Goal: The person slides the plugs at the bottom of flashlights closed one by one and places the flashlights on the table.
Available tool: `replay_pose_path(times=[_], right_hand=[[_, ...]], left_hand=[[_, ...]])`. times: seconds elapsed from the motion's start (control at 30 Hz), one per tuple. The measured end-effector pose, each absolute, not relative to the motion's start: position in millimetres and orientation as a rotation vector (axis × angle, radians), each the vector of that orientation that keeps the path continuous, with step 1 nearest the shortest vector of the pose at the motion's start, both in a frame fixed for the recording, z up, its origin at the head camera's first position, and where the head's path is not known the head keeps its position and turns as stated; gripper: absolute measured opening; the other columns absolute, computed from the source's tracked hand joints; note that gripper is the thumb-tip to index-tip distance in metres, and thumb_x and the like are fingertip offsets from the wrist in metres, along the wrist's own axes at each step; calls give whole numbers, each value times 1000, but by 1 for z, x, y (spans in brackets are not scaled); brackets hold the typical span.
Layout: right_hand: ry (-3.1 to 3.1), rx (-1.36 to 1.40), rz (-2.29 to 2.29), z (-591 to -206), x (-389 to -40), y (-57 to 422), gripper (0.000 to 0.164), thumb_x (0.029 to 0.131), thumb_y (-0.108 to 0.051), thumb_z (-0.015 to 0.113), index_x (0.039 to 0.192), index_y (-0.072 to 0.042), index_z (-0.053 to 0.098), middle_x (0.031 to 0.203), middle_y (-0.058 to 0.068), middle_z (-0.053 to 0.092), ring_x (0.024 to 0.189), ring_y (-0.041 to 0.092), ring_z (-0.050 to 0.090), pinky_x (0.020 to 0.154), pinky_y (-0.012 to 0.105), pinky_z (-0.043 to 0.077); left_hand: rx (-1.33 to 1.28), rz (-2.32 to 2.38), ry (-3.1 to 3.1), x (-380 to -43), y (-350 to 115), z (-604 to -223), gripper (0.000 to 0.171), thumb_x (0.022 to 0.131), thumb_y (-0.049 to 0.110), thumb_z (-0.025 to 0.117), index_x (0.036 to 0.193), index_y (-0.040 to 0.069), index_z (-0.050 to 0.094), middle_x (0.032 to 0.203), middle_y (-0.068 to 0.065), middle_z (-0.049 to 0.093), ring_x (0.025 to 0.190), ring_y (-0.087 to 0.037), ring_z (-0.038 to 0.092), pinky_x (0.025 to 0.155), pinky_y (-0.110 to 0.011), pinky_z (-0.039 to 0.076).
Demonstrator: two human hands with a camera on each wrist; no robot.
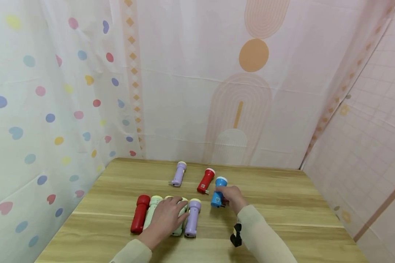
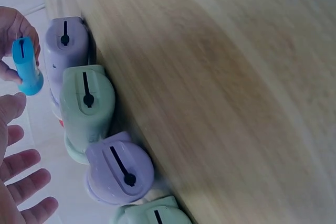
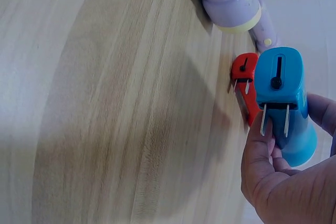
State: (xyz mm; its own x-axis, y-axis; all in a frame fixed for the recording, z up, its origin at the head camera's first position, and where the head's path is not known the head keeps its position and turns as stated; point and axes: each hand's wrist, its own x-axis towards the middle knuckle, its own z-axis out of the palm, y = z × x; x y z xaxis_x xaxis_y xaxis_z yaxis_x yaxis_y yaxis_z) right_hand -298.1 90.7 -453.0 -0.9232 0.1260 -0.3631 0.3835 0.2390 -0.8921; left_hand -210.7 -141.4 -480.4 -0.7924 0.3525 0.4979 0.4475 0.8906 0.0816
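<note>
My right hand (image 1: 233, 196) holds a blue flashlight (image 1: 217, 199) between thumb and fingers. In the right wrist view, two metal plug prongs (image 3: 286, 121) stick out of its tail end. My left hand (image 1: 164, 221) is over a row of flashlights, its fingers spread and fairly straight in the left wrist view; whether it touches them I cannot tell. The row has a red flashlight (image 1: 139, 217) at the left, a pale green flashlight (image 1: 150, 212), a purple flashlight (image 2: 119, 169) mostly hidden by the hand, another green flashlight (image 2: 86, 98), and a purple flashlight (image 1: 192, 220) at the right.
Farther back on the wooden table (image 1: 276, 204) lie a second red flashlight (image 1: 205, 181) and another purple flashlight (image 1: 179, 175), each with plug prongs out. A black object (image 1: 236, 235) is beside the right sleeve. Patterned curtains (image 1: 184, 91) hang behind and at both sides.
</note>
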Motion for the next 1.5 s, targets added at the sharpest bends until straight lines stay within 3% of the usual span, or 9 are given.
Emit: replay_pose_path(times=[0.23,0.8,1.13,1.5], right_hand=[[2271,485,-1776,-452,-294,89,55,90,-17,70,126,17,47,108,23,61,93,30,60,84,41,53],[2209,446,-1852,-450,-284,83,51,90,-15,69,124,16,47,106,23,62,91,29,62,81,40,55],[2186,391,-1850,-445,-279,77,59,90,-18,70,128,17,41,106,23,61,92,30,62,82,40,55],[2115,351,-1868,-444,-273,73,56,88,-21,74,122,17,51,102,20,65,84,24,63,76,36,57]], left_hand=[[-586,-300,-2603,-212,-134,-476,36,86,33,77,114,10,72,109,-10,69,100,-32,64,84,-50,52],[-648,-270,-2527,-215,-123,-472,36,84,36,78,113,15,72,107,-4,69,97,-26,66,78,-45,54],[-679,-253,-2527,-216,-116,-473,37,85,38,77,114,15,72,109,-4,69,98,-26,66,82,-42,54],[-717,-271,-2478,-217,-107,-473,40,85,36,78,116,12,71,111,-7,70,98,-26,67,83,-43,54]])
